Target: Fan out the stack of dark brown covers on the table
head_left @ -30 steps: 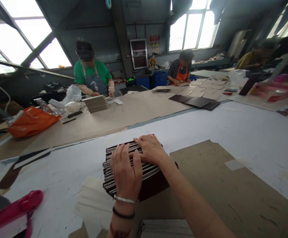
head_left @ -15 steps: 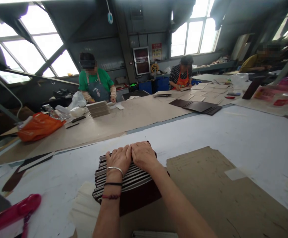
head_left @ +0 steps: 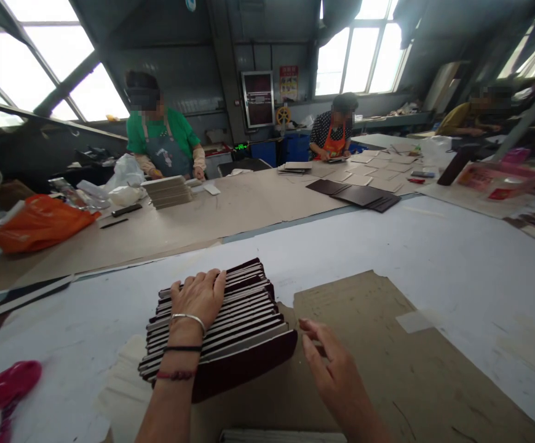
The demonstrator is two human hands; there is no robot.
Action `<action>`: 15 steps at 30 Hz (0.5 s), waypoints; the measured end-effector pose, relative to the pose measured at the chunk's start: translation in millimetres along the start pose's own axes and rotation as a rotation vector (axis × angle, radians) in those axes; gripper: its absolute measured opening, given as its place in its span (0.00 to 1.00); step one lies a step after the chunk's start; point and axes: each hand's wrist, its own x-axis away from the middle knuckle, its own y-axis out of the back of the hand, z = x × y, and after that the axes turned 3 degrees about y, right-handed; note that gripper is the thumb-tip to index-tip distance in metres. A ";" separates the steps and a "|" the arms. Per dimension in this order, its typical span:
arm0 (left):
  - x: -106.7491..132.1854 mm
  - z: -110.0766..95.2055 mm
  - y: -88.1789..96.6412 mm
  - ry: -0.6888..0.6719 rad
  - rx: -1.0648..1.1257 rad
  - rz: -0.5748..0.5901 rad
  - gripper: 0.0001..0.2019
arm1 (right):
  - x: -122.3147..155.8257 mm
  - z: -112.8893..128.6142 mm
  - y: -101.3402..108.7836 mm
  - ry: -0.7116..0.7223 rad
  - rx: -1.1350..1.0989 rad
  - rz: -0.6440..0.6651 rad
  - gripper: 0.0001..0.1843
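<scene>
A fanned stack of dark brown covers [head_left: 235, 323] with pale edges lies on the white table [head_left: 387, 246] right in front of me. My left hand [head_left: 198, 298] rests flat on top of the stack, fingers spread, with bracelets on the wrist. Just right of the stack's near corner, my right hand [head_left: 329, 363] hovers over a brown cardboard sheet [head_left: 387, 351], its fingers apart and holding nothing.
Pale paper sheets [head_left: 120, 381] lie under the stack's left side. A pink tool [head_left: 2, 387] sits at the lower left. Across the table are an orange bag [head_left: 37, 221], a grey board stack [head_left: 168, 192] and dark sheets [head_left: 355, 195]. Three people work at the far side.
My right hand has lifted off the stack and pulled back to the right over the cardboard. My left hand stays on the stack, which now sits slightly further left in view.
</scene>
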 end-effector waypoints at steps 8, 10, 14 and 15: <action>-3.1 -0.8 -1.0 0.028 0.020 0.012 0.23 | 4.5 0.1 -27.7 0.064 -0.055 -0.110 0.15; -3.9 -0.5 -0.9 0.020 0.018 0.019 0.23 | 4.4 2.0 -27.8 0.058 -0.052 -0.140 0.12; -4.5 0.4 -1.0 0.031 -0.002 0.016 0.24 | 9.1 7.2 -28.3 -0.018 -0.049 -0.114 0.08; -4.4 0.4 -0.7 0.033 -0.001 0.016 0.24 | 10.3 8.0 -28.9 -0.040 -0.054 -0.095 0.10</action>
